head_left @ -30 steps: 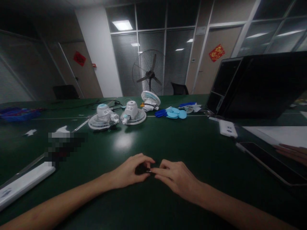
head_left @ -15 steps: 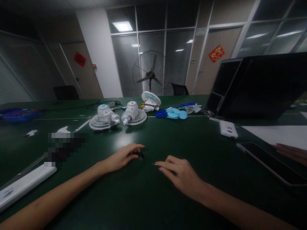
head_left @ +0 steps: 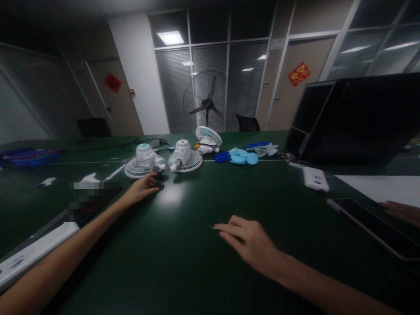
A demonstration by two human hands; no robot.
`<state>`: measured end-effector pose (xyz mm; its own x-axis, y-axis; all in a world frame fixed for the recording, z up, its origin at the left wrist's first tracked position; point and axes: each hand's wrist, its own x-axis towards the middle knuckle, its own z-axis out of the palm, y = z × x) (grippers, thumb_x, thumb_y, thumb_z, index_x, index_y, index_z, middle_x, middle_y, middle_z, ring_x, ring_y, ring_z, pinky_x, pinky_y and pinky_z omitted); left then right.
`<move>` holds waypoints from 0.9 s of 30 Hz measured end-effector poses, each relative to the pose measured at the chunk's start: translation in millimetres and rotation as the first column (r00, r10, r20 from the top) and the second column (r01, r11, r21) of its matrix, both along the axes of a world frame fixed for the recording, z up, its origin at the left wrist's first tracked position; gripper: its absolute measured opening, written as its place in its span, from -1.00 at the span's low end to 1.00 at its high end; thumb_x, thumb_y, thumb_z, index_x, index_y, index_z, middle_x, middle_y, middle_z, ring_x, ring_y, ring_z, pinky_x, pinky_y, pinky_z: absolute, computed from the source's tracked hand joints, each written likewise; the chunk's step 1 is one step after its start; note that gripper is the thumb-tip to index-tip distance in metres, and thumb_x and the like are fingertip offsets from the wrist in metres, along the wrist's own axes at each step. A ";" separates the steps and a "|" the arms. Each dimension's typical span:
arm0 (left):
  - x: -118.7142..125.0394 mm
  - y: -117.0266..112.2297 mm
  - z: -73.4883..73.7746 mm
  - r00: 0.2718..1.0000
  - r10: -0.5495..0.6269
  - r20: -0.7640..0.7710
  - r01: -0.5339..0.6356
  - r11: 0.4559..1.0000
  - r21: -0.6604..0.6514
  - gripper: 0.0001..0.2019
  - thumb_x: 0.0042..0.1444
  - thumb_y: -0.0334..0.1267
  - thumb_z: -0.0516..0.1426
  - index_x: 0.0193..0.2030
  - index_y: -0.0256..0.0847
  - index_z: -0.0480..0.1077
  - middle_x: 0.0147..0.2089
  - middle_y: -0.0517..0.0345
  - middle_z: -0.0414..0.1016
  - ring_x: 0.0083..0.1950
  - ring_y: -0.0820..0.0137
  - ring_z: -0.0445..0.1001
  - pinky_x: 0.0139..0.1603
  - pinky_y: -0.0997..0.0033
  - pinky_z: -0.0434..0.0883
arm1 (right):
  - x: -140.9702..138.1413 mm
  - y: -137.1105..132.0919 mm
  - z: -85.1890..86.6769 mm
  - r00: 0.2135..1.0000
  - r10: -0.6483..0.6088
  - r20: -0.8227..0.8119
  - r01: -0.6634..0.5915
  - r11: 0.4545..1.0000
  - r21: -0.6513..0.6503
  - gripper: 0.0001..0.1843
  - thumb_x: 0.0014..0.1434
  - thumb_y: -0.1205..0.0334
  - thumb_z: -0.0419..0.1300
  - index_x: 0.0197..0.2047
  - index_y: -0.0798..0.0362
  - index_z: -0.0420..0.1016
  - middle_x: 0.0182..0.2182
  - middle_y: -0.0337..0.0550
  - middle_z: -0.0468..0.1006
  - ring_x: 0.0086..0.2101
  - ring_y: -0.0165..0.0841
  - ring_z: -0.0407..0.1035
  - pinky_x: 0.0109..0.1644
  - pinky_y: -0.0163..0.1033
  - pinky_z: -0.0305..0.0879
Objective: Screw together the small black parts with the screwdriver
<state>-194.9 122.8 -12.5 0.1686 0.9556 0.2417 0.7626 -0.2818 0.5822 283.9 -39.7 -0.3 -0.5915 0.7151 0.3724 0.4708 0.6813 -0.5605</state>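
Note:
My left hand (head_left: 141,189) is stretched forward over the table, closed on a small dark object (head_left: 159,185) whose kind I cannot make out. It is just in front of a white fan head (head_left: 144,159) lying face down. A second white fan head (head_left: 182,154) lies to the right of that one. Nearer to me, my right hand (head_left: 251,239) rests low over the table with thumb and fingers pinched. From the fingertips sticks out the thin, shiny tip of a small object (head_left: 213,227), too small to name.
On the green table (head_left: 183,267) stand a third fan head (head_left: 209,139), light-blue fan blades (head_left: 243,156), a white power bank (head_left: 315,178) and a phone (head_left: 370,223). A black computer case (head_left: 357,120) is at right. Another person's hand (head_left: 402,212) lies at the right edge.
My left hand has moved forward and left, from the table's middle towards the left fan head, carrying the dark object. My right hand has stayed almost still.

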 end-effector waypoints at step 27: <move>20.2 -7.0 5.5 0.999 0.029 0.021 -0.032 0.994 0.108 -0.46 0.19 0.30 0.21 -0.09 -0.18 0.60 -0.02 -0.04 0.68 -0.01 0.05 0.62 0.07 0.16 0.48 | -0.5 -0.9 2.5 1.000 -0.001 -0.002 0.001 1.000 0.015 -0.68 0.51 0.25 0.19 0.25 -0.05 0.60 -0.14 -0.15 0.61 -0.27 -0.38 0.52 -0.23 -0.28 0.46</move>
<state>-174.7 115.8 -7.0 0.1340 0.9283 0.3470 0.7607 -0.3208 0.5643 283.4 -40.6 2.2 -0.5900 0.7103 0.3839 0.4709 0.6889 -0.5510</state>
